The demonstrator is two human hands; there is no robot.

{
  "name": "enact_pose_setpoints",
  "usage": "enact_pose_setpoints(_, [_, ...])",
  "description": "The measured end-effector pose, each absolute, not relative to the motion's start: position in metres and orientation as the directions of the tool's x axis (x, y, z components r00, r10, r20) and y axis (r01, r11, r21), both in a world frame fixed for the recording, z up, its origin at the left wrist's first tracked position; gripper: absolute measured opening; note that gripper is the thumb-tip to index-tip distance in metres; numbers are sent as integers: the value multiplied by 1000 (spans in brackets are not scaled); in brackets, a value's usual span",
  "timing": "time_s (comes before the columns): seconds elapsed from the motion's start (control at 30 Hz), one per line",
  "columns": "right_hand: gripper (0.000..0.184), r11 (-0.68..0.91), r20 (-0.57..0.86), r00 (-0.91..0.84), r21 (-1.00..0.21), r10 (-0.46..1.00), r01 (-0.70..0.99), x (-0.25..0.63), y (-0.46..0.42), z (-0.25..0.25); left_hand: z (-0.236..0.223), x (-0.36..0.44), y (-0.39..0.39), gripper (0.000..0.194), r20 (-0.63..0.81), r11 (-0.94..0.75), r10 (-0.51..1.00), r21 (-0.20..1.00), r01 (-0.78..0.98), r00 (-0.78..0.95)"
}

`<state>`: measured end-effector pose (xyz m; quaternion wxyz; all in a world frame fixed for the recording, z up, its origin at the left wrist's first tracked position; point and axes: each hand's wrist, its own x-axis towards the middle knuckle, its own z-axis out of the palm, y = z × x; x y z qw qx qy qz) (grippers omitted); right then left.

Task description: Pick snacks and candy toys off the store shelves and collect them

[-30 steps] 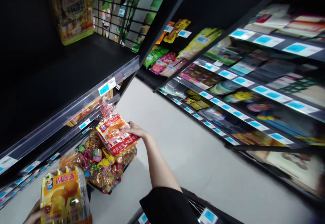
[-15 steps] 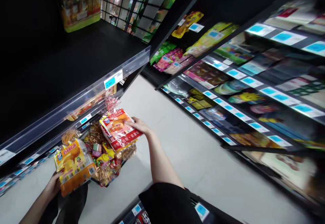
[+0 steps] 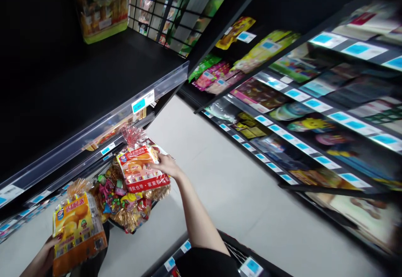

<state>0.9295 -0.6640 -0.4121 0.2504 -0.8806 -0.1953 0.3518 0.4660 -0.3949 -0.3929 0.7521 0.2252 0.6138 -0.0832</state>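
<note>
My left hand [image 3: 50, 249] is closed on the left edge of a yellow and orange bread bag [image 3: 78, 229], its neck gathered in gold film. Held at its right side by my right hand [image 3: 166, 166] is a red and white bread bag [image 3: 140, 170] with a pinkish gathered top. My right thumb lies over its front; the other fingers are mostly hidden behind it. Between and below both bags is a basket-like bundle [image 3: 132, 214] of colourful wrapped sweets and gold film, partly covered by the red bag.
A black shelf [image 3: 94, 84] with a clear price rail [image 3: 78, 138] lies ahead, a bread pack [image 3: 105, 13] standing at its back. Shelves of bagged goods [image 3: 301, 97] run along the right. Pale floor [image 3: 220, 176] lies between. A dark price-tagged shelf edge [image 3: 179, 252] is near my right arm.
My left hand has moved the yellow bag down and left. The red bag has shifted slightly left and tilts less, and more of the sweets shows between the bags.
</note>
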Motion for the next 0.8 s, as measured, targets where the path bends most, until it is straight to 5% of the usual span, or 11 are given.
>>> enact_pose_setpoints(0.23, [81,-845,-596,608,-450,525,288,906,-637,-416,-397,458,-401,54,-954,888,144,241,392,261])
enact_pose_setpoints(0.43, [74,-874,-631,606,-372,485,312,887,-620,-418,-400,460,-401,45,-945,888,134,248,387,298])
enact_pose_setpoints(0.8, [61,-865,-506,701,-290,502,410,862,-607,-397,-396,458,-399,77,-945,886,151,259,384,289])
